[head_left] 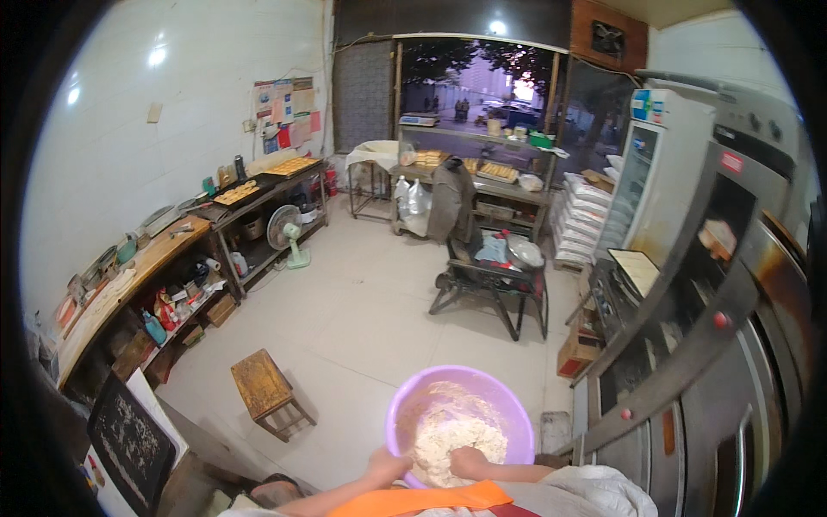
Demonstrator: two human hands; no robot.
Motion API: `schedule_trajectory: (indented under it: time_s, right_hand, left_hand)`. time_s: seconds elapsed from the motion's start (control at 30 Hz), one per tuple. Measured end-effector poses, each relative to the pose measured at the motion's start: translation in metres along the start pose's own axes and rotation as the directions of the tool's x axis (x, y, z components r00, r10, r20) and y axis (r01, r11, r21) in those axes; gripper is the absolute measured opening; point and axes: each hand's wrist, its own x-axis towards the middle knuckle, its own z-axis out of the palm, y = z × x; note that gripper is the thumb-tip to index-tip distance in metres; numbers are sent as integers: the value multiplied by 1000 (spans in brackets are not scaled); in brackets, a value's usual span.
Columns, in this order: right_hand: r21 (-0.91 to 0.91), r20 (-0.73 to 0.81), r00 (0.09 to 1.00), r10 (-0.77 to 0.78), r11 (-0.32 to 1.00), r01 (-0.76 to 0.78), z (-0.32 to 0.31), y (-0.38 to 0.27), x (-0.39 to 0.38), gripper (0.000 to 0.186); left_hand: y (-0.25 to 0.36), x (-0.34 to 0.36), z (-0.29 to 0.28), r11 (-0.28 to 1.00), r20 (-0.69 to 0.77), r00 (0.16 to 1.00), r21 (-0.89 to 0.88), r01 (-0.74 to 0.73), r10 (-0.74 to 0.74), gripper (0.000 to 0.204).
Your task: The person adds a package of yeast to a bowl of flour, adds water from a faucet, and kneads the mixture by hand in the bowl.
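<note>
Purple basin [510, 403] of pale, shaggy dough [475, 435], at lower centre: left hand [388, 466] grips its left rim; right hand [469, 464] sinks into the dough, finger closure indeterminable. Dough probably soft, sticky, heavy; basin likely light, slippery, best held by the rim

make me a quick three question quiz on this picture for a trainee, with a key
1. Which hand is at the rim of the purple basin?
2. True or false: the wooden stool is left of the basin in the picture.
3. The right hand is in: a) clear water, b) pale, lumpy dough, c) sliced fruit.

Key: 1. The left hand. 2. True. 3. b.
</note>
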Motion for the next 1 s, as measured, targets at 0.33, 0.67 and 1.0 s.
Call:
schedule_trajectory:
  time_s: [0.33,0.67,1.0]
  right_hand:
    - [-266,-69,890,-450,869,418,-169,-111,278,67]
    - [-270,-551,481,-682,691,670,-274,-199,556,42]
    - [392,-36,784,-620,713,582,-315,-443,872,33]
  left_hand:
    - [87,239,-157,986,-250,968,-159,-49,8,44]
    - [220,407,-344,993,-383,919,-37,-115,92,41]
    - [238,516,-567,924,-727,665,-352,-146,-172,37]
